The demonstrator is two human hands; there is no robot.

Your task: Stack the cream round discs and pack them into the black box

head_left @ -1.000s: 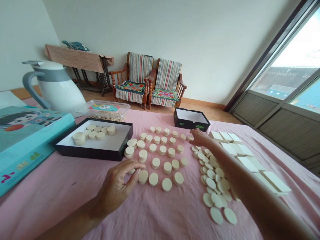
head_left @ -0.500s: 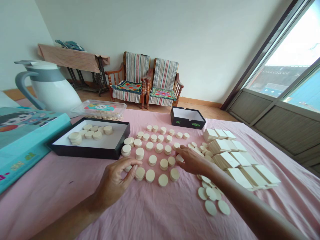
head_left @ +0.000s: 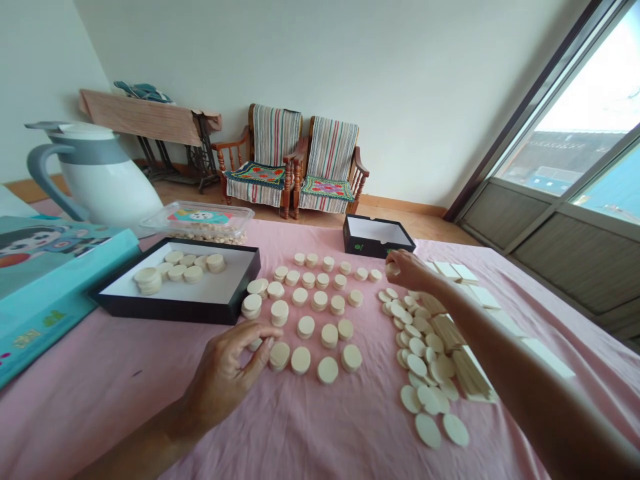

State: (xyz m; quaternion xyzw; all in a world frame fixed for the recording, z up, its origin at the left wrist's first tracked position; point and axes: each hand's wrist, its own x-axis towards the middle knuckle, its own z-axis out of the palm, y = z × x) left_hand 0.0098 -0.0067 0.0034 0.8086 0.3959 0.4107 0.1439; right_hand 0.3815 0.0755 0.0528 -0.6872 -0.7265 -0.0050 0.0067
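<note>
My left hand [head_left: 225, 363] hovers low at the near left of several short stacks of pale round wooden discs [head_left: 301, 360]. Its thumb and forefinger are pinched together close to a front stack; whether anything is between them I cannot make out. One disc stack [head_left: 255, 345] shows partly through the gap behind the fingers. Beyond the rows, at the right, my right hand [head_left: 407, 270] is closed round a few wooden discs [head_left: 393, 268], mostly covered by its fingers. Beneath my right forearm lies a loose heap of wooden discs [head_left: 417, 365].
A black tray [head_left: 175, 310] with disc stacks stands at left, a smaller black box [head_left: 380, 235] at the back. Square wooden tiles [head_left: 483, 297] are stacked at right, partly behind my forearm. A clear tub [head_left: 200, 220], a white jug [head_left: 107, 177] and a turquoise box [head_left: 60, 287] stand left.
My right hand has lifted a small disc stack from the right side of the rows and carried it away and to the right. My left hand has barely moved.
</note>
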